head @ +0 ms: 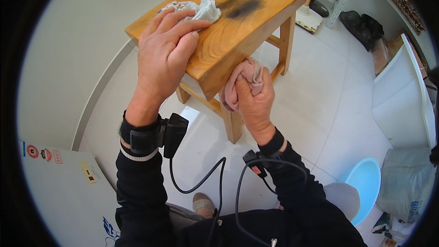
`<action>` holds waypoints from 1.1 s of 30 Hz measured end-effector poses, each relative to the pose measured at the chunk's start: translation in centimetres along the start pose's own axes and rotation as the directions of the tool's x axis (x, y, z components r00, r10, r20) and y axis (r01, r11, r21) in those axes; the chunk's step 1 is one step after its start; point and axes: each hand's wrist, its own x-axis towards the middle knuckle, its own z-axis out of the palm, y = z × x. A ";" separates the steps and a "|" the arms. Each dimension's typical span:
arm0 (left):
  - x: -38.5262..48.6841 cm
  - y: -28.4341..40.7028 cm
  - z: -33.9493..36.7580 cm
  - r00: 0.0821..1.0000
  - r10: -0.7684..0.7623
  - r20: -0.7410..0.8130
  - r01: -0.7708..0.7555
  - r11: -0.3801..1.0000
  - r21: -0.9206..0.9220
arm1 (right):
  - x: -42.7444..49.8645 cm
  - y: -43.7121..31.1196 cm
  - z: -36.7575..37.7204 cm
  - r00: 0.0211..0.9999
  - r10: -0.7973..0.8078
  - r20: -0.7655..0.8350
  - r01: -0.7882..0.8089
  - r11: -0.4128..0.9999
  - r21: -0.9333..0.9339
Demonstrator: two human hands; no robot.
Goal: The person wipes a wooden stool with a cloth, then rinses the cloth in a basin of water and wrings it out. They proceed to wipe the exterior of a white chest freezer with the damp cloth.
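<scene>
A wooden bench (219,46) with a dark smudge (244,8) on its top stands before me. My left hand (168,44) lies on the near left part of the top, over a crumpled white patterned cloth (205,9) that bunches up beyond its fingers. Its fingers are spread and partly cover the cloth. My right hand (255,99) grips a folded pink cloth (241,79) against the bench's front side, close to the near corner and above a leg. The fingers behind the pink cloth are hidden.
A light blue basin (368,185) is on the floor at the lower right, beside a grey plastic bag (403,181). A white appliance (65,185) stands at the lower left. Black cables (222,178) hang from my wrists. Farther right are a black bag (362,27) and a white panel (401,99).
</scene>
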 end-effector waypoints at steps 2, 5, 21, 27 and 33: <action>0.2 0.0 -0.2 1.000 -0.001 0.002 0.001 1.000 0.007 | 0.5 0.6 1.0 0.997 -0.070 -0.026 0.068 0.997 -0.048; 0.3 0.2 -0.1 1.000 -0.022 0.021 0.021 1.000 0.011 | -1.8 3.3 0.7 1.000 -0.002 -0.027 0.001 0.999 -0.036; 0.4 1.2 0.4 0.996 -0.059 0.068 0.059 0.998 -0.010 | -3.0 7.2 -2.1 0.999 -0.025 0.032 0.035 0.926 -0.376; 0.8 1.4 0.6 0.988 -0.103 0.116 0.108 0.993 -0.036 | 0.8 3.8 -0.4 0.987 -0.161 -0.009 0.151 0.941 -0.303; 0.6 0.6 1.2 0.991 -0.078 0.113 0.080 0.997 -0.016 | -7.0 11.2 -2.3 1.000 -0.004 0.013 0.009 0.938 -0.348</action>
